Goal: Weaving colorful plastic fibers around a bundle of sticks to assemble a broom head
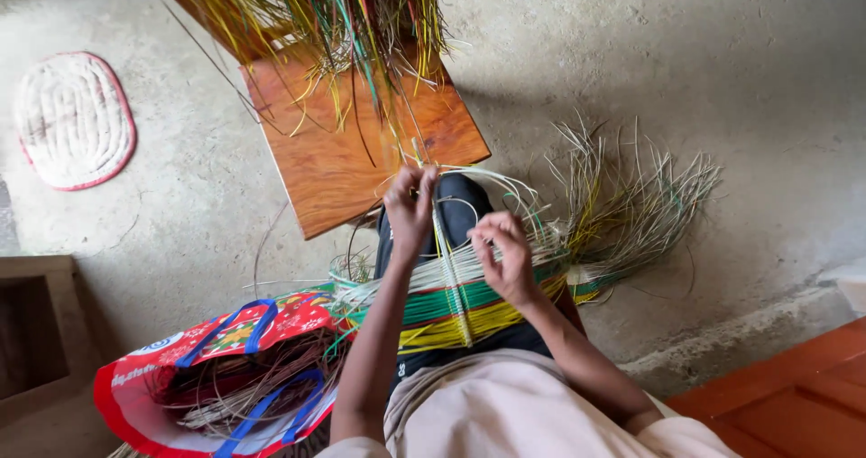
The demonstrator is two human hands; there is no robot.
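Left hand [410, 207]: a thin strand [442, 241] is pinched above the lap.
Right hand [505, 258]: fingers are pressed onto the woven mat [451, 305].
Mat: laid across the lap, near centre.
Bag [216, 377]: near left.

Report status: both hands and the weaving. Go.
Left hand pinching an upright strand. Right hand pressing on the striped woven mat across the lap. Nothing blocking; red bag sits left.

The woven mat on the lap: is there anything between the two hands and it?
Nothing visible does. The left hand already pinches a pale strand above the woven mat, and the right hand rests directly on its pale strips. The wooden stool stands beyond them, out of the way.
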